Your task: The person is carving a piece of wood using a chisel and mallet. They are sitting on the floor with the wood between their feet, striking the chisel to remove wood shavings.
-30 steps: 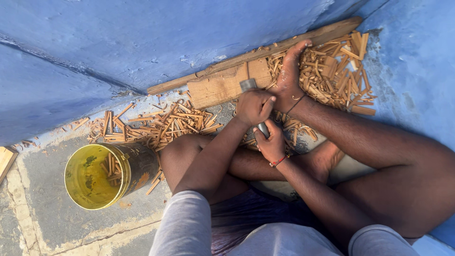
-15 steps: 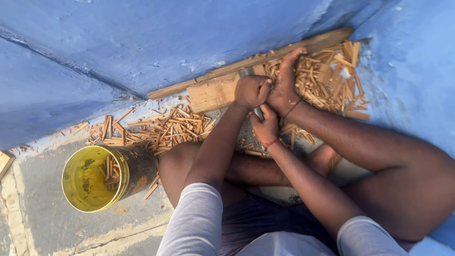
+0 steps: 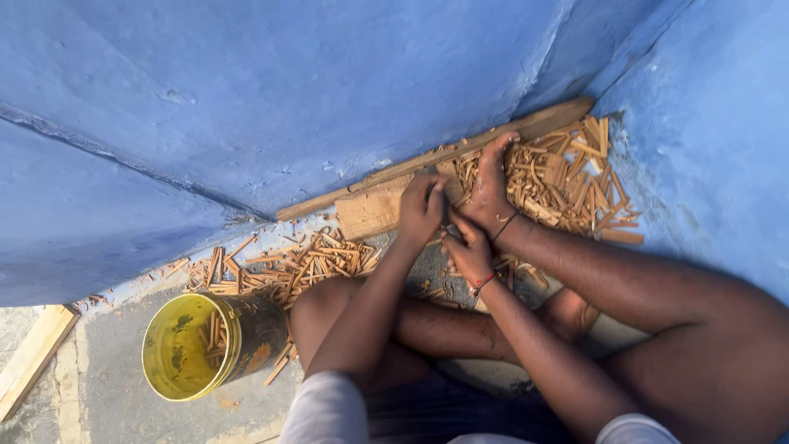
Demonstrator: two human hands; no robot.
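Observation:
My left hand (image 3: pixel 422 207) is a closed fist over a flat wooden block (image 3: pixel 371 212) by the blue wall; the grey metal tool it gripped earlier is hidden inside it. Just below, my right hand (image 3: pixel 468 252), with a red band at the wrist, has its fingers closed on a thin wood stick that is mostly hidden. My bare foot (image 3: pixel 490 182) rests on a pile of short wood sticks (image 3: pixel 567 185) in the corner. A long wooden plank (image 3: pixel 526 131) lies along the wall behind the block.
A yellow bucket (image 3: pixel 185 352) lies on its side at the lower left with a few sticks inside. More cut sticks (image 3: pixel 288 267) are scattered between it and my knee. A pale board (image 3: pixel 29 358) sits at the left edge. Blue walls close in the back and right.
My left fist rose a little beside the foot and came back down toward the right hand. The grey tool seen a second ago is now covered by the fist.

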